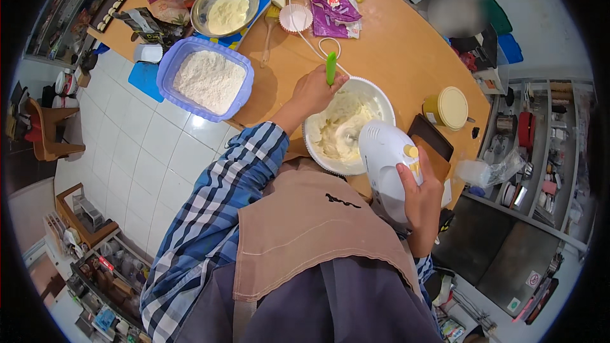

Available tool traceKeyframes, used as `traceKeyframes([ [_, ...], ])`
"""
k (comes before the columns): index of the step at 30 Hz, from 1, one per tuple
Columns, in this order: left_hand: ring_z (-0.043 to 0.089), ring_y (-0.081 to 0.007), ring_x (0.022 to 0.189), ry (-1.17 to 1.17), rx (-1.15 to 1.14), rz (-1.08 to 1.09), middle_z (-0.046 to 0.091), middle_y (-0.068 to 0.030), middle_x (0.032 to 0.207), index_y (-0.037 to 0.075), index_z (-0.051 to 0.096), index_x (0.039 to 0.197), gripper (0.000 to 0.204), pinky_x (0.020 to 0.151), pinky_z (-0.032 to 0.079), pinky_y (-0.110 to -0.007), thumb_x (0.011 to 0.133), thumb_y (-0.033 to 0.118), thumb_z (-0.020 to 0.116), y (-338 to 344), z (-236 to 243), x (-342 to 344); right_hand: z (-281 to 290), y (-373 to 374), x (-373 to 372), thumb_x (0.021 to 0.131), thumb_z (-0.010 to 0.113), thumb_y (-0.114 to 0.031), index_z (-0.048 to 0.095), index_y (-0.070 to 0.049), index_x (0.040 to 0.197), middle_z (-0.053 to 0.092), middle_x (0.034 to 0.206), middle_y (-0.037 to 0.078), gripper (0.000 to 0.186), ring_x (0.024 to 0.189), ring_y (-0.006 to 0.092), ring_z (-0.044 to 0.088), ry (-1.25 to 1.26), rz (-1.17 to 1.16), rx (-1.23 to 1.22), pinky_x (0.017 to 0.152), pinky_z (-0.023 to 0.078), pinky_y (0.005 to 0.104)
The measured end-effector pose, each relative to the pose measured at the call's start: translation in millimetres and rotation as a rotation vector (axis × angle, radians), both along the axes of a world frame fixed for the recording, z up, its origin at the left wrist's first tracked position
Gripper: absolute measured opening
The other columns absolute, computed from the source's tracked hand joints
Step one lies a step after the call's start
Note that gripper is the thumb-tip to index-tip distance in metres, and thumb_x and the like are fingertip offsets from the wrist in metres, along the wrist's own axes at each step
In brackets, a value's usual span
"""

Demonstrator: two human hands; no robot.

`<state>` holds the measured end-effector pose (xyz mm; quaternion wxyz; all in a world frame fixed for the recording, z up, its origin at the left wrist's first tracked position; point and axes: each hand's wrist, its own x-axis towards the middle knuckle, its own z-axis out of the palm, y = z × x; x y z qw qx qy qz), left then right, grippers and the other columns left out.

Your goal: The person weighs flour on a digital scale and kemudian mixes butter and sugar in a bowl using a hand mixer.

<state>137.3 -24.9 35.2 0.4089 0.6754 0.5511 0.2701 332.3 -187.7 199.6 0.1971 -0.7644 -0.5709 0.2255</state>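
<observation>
My left hand [311, 93] is closed at the far left rim of a white mixing bowl [389, 105], with the green handle of a kitchen tool [331, 68] sticking up out of its grip. The tool's lower end is hidden. Pale yellow creamy batter [333, 128] coats the bowl's bottom and sides. From the right, my right hand [422, 192] grips a white hand mixer [381, 152] with a yellowish knob. The mixer tilts over the bowl's near right rim, and its beaters, partly blurred, reach into the batter.
Left of the bowl, a purple tub [248, 76] of white flour sits at the table's edge. Behind it stands a metal bowl [198, 7] of pale powder. A pastry brush [267, 44], paper cups [296, 18] and a white cord lie beyond; a yellow-lidded tub [453, 108] stands right.
</observation>
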Motion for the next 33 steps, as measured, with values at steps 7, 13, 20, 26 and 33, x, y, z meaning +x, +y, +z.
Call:
traceKeyframes([
  [7, 0.062, -0.0343, 0.087, -0.032, 0.016, 0.014, 0.065, -0.0166, 0.090, 0.009, 0.067, 0.103, 0.036, 0.075, 0.048, -0.044, 0.096, 0.038, 0.048, -0.9, 3.2, 1.3, -6.6, 16.7, 4.5, 0.086, 0.068, -0.028, 0.054, 0.004, 0.125, 0.066, 0.094, 0.027, 0.052, 0.083, 0.0317, 0.069, 0.036, -0.025, 0.077, 0.072, 0.051, 0.0361],
  [13, 0.059, -0.0355, 0.084, -0.019, 0.076, 0.010, 0.058, -0.0160, 0.085, 0.008, 0.068, 0.101, 0.036, 0.073, 0.047, -0.045, 0.096, 0.038, 0.048, -1.4, 3.2, -1.5, -2.6, 31.2, -1.1, 0.086, 0.068, -0.027, 0.055, 0.000, 0.125, 0.067, 0.092, 0.025, 0.049, 0.079, 0.0278, 0.068, -0.004, -0.016, 0.062, 0.070, 0.050, 0.0348],
  [20, 0.057, -0.0348, 0.083, -0.033, 0.195, -0.025, 0.057, -0.0154, 0.084, 0.007, 0.067, 0.103, 0.039, 0.072, 0.046, -0.044, 0.097, 0.039, 0.046, -3.8, 6.6, -4.0, -0.3, 41.1, -13.2, 0.088, 0.065, -0.030, 0.052, -0.002, 0.128, 0.066, 0.092, 0.026, 0.051, 0.083, 0.0348, 0.068, -0.016, 0.014, 0.024, 0.069, 0.051, 0.0378],
  [26, 0.059, -0.0353, 0.080, -0.043, 0.246, -0.014, 0.059, -0.0163, 0.084, 0.003, 0.066, 0.104, 0.043, 0.071, 0.047, -0.043, 0.097, 0.040, 0.046, -6.1, 11.1, -4.2, -1.1, 45.8, -15.0, 0.087, 0.066, -0.030, 0.052, 0.000, 0.128, 0.065, 0.093, 0.028, 0.053, 0.085, 0.0369, 0.067, 0.068, 0.022, 0.001, 0.070, 0.051, 0.0379],
  [33, 0.064, -0.0370, 0.084, -0.093, 0.342, 0.066, 0.066, -0.0203, 0.089, 0.002, 0.067, 0.104, 0.044, 0.073, 0.050, -0.042, 0.096, 0.041, 0.049, -7.7, 3.4, -2.4, -14.2, 43.8, -17.0, 0.086, 0.069, -0.029, 0.049, 0.007, 0.128, 0.064, 0.092, 0.031, 0.058, 0.085, 0.0316, 0.069, 0.215, 0.148, 0.017, 0.071, 0.051, 0.0358],
])
